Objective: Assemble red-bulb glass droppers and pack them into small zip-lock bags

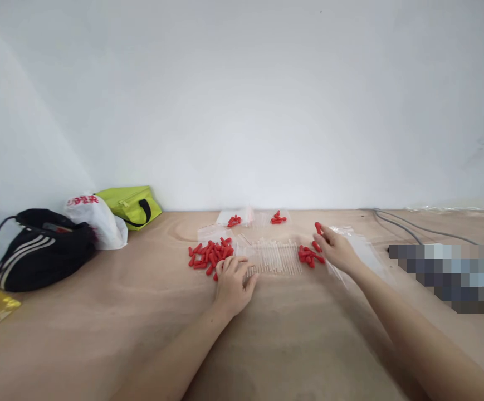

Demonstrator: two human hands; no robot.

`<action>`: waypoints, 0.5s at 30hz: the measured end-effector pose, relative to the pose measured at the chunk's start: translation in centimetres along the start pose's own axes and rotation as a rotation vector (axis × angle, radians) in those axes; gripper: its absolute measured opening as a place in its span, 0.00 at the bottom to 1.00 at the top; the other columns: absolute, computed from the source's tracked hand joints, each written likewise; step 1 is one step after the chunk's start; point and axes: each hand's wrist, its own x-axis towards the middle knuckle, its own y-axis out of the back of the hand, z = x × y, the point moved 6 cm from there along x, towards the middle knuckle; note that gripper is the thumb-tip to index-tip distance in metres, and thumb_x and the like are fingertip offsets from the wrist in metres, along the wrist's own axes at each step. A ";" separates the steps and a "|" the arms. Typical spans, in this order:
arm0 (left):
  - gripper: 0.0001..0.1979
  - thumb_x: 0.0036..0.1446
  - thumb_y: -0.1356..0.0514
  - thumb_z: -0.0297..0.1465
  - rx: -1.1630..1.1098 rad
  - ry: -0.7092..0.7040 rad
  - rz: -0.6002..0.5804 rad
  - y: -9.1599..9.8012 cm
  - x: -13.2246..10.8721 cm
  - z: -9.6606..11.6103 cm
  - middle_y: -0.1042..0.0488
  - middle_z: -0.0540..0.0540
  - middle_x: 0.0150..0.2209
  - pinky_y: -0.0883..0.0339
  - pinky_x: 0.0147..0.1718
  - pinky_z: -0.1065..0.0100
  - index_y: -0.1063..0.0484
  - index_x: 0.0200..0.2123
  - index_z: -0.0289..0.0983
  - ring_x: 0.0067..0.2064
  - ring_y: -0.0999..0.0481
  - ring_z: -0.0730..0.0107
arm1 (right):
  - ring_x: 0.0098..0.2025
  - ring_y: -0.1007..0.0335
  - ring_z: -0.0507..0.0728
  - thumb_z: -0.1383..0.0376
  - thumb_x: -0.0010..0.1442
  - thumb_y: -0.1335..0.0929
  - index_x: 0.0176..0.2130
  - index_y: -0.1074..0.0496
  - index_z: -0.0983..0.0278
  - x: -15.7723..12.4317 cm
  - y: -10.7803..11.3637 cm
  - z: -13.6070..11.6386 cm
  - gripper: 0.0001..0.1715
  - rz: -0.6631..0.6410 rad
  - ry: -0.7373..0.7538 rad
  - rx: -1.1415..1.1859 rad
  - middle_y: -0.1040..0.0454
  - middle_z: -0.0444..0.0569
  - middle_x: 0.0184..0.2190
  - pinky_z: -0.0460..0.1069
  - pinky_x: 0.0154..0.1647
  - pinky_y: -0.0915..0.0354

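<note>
Left hand [232, 285]: palm down, half open, fingers loosely spread and nothing seen between them, at the near edge of a large heap of small red bulb-ended pieces [206, 253] and beside a row of slender clear tubes [275, 256] that extends toward the other hand. Right hand [342, 255]: raised, thumb and fingers closed on one red bulb-ended piece [318, 228], above a smaller red cluster [307, 257] and beside flat transparent plastic bags [361, 250]; beyond both hands, two small red groups, left [234, 221] and right [279, 218], on clear plastic.
</note>
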 end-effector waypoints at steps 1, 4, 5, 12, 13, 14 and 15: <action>0.07 0.50 0.41 0.30 0.040 0.029 -0.006 -0.2 0.0 -0.3 0.29 0.44 0.40 0.47 0.43 0.54 0.29 0.35 0.39 0.44 0.34 0.57 | 0.23 0.36 0.54 0.59 0.56 0.41 0.38 0.31 0.62 0.4 0.6 0.8 0.15 -0.021 -0.025 -0.129 0.33 0.43 0.18 0.47 0.26 0.43; 0.09 0.48 0.39 0.30 0.125 0.077 -0.038 -0.7 0.1 -0.7 0.30 0.41 0.43 0.47 0.43 0.52 0.29 0.36 0.39 0.46 0.35 0.54 | 0.28 0.33 0.56 0.59 0.55 0.40 0.42 0.31 0.63 0.4 0.9 2.7 0.17 -0.035 -0.084 -0.346 0.28 0.46 0.23 0.47 0.27 0.44; 0.09 0.48 0.39 0.30 0.142 0.088 -0.047 -0.7 0.1 -0.8 0.31 0.41 0.43 0.48 0.43 0.52 0.29 0.36 0.39 0.46 0.36 0.53 | 0.30 0.32 0.57 0.59 0.55 0.39 0.43 0.32 0.64 0.3 0.6 3.1 0.18 -0.037 -0.095 -0.380 0.27 0.48 0.25 0.47 0.28 0.43; 0.09 0.49 0.40 0.32 0.186 0.105 -0.074 -0.8 0.0 -1.0 0.32 0.41 0.44 0.47 0.42 0.52 0.29 0.36 0.39 0.46 0.36 0.52 | 0.32 0.31 0.58 0.58 0.54 0.38 0.41 0.32 0.63 -0.1 -0.8 3.9 0.16 -0.059 -0.094 -0.538 0.26 0.49 0.29 0.48 0.28 0.45; 0.09 0.49 0.40 0.32 0.192 0.104 -0.072 -0.8 0.0 -1.0 0.32 0.41 0.44 0.47 0.42 0.52 0.29 0.36 0.39 0.46 0.36 0.53 | 0.31 0.31 0.57 0.58 0.54 0.38 0.40 0.31 0.63 0.0 -0.7 3.8 0.16 -0.069 -0.077 -0.520 0.26 0.48 0.28 0.47 0.28 0.45; 0.10 0.49 0.40 0.33 0.203 0.104 -0.067 -0.7 0.1 -1.1 0.32 0.40 0.44 0.47 0.42 0.52 0.29 0.36 0.39 0.46 0.37 0.53 | 0.30 0.31 0.56 0.58 0.54 0.38 0.39 0.31 0.62 0.1 -0.6 3.5 0.15 -0.088 -0.054 -0.493 0.26 0.47 0.27 0.47 0.28 0.45; 0.11 0.48 0.40 0.33 0.218 0.106 -0.060 -0.6 0.1 -1.3 0.32 0.40 0.44 0.47 0.42 0.52 0.29 0.37 0.39 0.47 0.37 0.52 | 0.29 0.32 0.55 0.59 0.54 0.38 0.37 0.31 0.62 0.2 -0.6 3.3 0.13 -0.111 -0.029 -0.469 0.27 0.46 0.26 0.46 0.27 0.45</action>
